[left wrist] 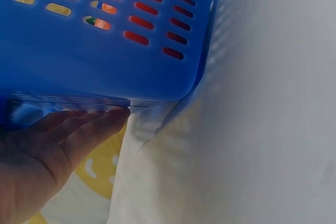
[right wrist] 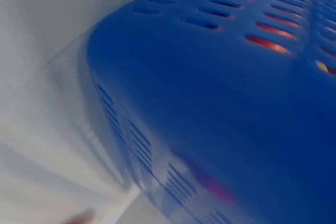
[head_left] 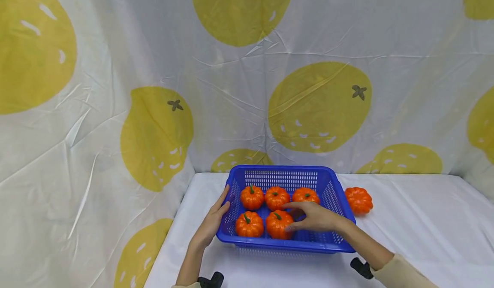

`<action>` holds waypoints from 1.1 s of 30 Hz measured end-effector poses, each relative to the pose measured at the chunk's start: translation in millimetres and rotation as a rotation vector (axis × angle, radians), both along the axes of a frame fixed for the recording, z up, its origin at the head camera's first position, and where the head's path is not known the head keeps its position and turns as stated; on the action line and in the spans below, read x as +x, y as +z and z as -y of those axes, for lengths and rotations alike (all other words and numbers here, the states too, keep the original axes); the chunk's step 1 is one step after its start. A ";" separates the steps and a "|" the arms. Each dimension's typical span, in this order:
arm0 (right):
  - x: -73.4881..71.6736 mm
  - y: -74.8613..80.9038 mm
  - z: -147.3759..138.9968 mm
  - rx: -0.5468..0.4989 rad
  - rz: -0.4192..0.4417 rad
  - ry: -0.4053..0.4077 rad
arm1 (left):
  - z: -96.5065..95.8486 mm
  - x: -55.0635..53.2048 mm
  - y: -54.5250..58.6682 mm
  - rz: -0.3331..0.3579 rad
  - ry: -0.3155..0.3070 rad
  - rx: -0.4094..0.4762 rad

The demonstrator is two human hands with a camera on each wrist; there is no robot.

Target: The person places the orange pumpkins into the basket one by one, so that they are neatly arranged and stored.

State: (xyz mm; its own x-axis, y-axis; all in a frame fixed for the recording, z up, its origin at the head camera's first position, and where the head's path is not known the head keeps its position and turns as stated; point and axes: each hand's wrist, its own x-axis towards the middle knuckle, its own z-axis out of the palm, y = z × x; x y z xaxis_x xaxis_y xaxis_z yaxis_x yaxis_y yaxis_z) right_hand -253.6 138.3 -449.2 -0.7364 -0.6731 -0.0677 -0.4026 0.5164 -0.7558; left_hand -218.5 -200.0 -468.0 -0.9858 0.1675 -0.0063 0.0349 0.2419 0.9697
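A blue plastic basket (head_left: pixel 285 246) with slotted walls holds several small orange pumpkins with green stems. My left hand (head_left: pixel 208 225) lies along the basket's left side. In the left wrist view, its fingers (left wrist: pixel 97 129) are fairly straight and touch the basket's outside. Reaching over the right side, my right hand (head_left: pixel 314 217) has its thumb and fingers around the right of the front middle pumpkin (head_left: pixel 277 225). Left of that sits another pumpkin (head_left: pixel 249 225). The back row shows pumpkins at left (head_left: pixel 252 197), middle (head_left: pixel 276 198) and right (head_left: pixel 305 195). The right wrist view shows only the basket's outer wall (right wrist: pixel 199 87).
One more orange pumpkin (head_left: pixel 358 201) lies on the white tabletop (head_left: pixel 420 223), just outside the basket's right wall. Behind the table and along its left hangs a white cloth (head_left: pixel 231 90) printed with yellow lemons.
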 end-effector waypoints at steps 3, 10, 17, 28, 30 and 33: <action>3.1 8.7 -11.8 -0.014 -0.028 0.019 | -1.6 -0.5 1.7 -0.005 -0.002 0.002; 14.0 27.9 -62.3 -0.062 -0.161 -0.069 | -4.5 -1.8 3.4 -0.009 -0.014 0.004; 25.5 30.0 -119.0 -0.106 -0.291 -0.275 | -3.0 -1.5 3.2 -0.002 -0.014 0.011; 22.7 -10.2 -171.9 -0.023 -0.354 -0.468 | 1.2 0.8 2.0 -0.001 -0.004 0.018; 20.0 -16.5 -177.2 -0.029 -0.360 -0.477 | 1.4 1.3 1.5 -0.002 -0.009 0.023; 16.0 -25.1 -182.4 -0.013 -0.353 -0.480 | 1.7 1.7 1.6 -0.003 -0.015 0.027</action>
State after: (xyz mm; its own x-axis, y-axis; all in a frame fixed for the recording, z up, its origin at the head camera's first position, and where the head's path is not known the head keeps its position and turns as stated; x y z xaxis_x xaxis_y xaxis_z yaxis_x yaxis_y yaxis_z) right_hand -237.6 320.7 -474.3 -0.9352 -0.2582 0.2424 -0.3541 0.6944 -0.6265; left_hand -216.8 -201.7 -466.4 -0.9832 0.1827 0.0012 0.0411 0.2149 0.9758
